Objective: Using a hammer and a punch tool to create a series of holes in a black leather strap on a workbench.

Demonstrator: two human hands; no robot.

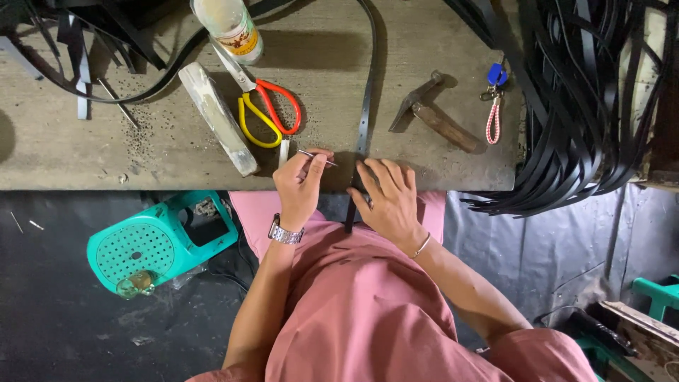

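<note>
Pink fabric over the person's lap fills the lower middle of the view; both forearms extend from it to the near edge of the wooden workbench.

Left hand: wears a metal wristwatch. Thumb and fingers are pressed together on a thin metal awl, held low and nearly level, tip pointing right toward the strap. The pinch sits close to the tip, which appears to suit fine, controlled work.

Right hand: wears a thin bracelet. Fingers are spread flat, pressing the black leather strap down at the bench edge; nothing is clasped. The flat press looks meant to keep the strap from sliding.

Strap condition: narrow, black, long. It runs from the far edge of the bench straight toward the person, passes under the right hand and hangs over the near edge onto the lap. A row of small holes shows along the stretch on the bench.

Surroundings: scissors with red and yellow handles, a pale sharpening stone and a labelled bottle lie left of the strap; a hammer and a blue key fob lie right of it, all near the hands. A large bundle of black straps hangs at the right end. A teal plastic stool stands on the dark floor.
</note>
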